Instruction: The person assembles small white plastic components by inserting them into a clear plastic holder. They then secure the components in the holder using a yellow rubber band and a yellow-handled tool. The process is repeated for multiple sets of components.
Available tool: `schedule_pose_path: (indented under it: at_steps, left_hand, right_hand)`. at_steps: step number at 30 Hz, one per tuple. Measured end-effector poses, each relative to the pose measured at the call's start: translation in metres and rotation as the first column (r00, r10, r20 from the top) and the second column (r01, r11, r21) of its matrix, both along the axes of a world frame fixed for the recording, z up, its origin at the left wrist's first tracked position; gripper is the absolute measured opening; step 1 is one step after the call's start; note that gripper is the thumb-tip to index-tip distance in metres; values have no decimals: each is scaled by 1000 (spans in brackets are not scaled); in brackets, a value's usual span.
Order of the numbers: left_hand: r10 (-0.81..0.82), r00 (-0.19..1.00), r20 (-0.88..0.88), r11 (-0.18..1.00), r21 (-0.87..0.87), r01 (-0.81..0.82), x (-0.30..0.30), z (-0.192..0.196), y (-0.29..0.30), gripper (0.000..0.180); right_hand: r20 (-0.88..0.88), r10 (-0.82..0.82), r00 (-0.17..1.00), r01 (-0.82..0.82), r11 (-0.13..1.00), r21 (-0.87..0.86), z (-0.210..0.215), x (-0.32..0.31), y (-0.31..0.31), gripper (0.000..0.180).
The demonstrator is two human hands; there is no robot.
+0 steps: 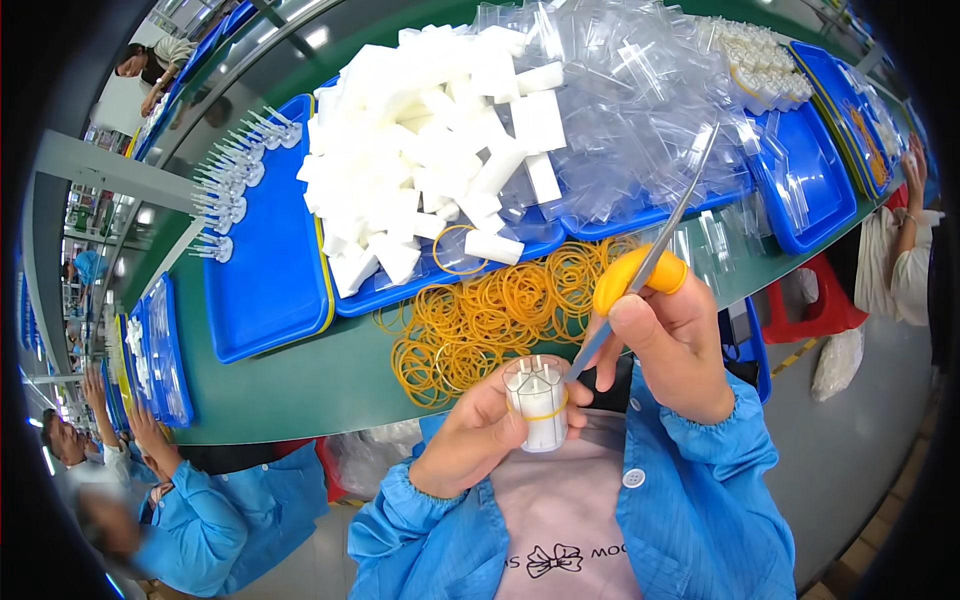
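My left hand [465, 430] is wrapped round a small white foam bundle [541, 428] in a clear plastic sleeve, held upright in front of my chest. A yellow rubber band [545, 413] circles the bundle, and several thin white stems stick up at its top. In my right hand [685, 355] are long metal tweezers [682, 203], pinched between thumb and fingers and slanting up to the right. Their lower end meets the bundle's top edge. Yellow coverings [625, 280] sit on fingers of my right hand. A heap of yellow rubber bands [450, 340] lies just beyond my hands.
White foam pieces [400, 130] and clear plastic sleeves [620, 120] are piled on blue trays. Stemmed clear parts [225, 195] line the left tray [265, 290]. Banded white bundles [765, 75] stand at the far right. A red stool [815, 300] is beside the green table [285, 390]. Co-workers [215, 520] sit nearby.
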State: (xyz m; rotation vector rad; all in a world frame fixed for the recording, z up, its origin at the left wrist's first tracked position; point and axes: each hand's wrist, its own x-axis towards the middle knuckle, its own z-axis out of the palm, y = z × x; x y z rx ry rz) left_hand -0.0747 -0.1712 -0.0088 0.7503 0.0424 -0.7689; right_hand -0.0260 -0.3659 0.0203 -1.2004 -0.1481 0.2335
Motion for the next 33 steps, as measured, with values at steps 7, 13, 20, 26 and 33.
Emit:
schedule_pose_path:
  at_steps: [7, 13, 20, 26, 33]
  left_hand:
    - [-47, 999, -7, 998, -51, 47, 2, -4, 4, 72]
    - [-39, 999, 8, 999, -35, 39, 4, -3, 0, 71]
    - [103, 995, 9, 985, -139, -101, 1, -8, 7, 66]
    - [427, 903, 44, 855, -346, -387, 7, -1, 35, 63]
    - [551, 831, 80, 783, -393, -481, 11, 2, 55, 60]
  right_hand:
    - [15, 23, 1000, -23, 1000, -3, 3, 0, 5, 21]
    - [3, 59, 998, -59, 998, -29, -1, -2, 4, 19]
    - [98, -121, 988, 129, 988, -80, 7, -4, 3, 16]
    - [443, 576, 687, 284, 349, -893, 3, -7, -8, 14]
    - [363, 707, 607, 375, 149, -915, -27, -16, -8, 12]
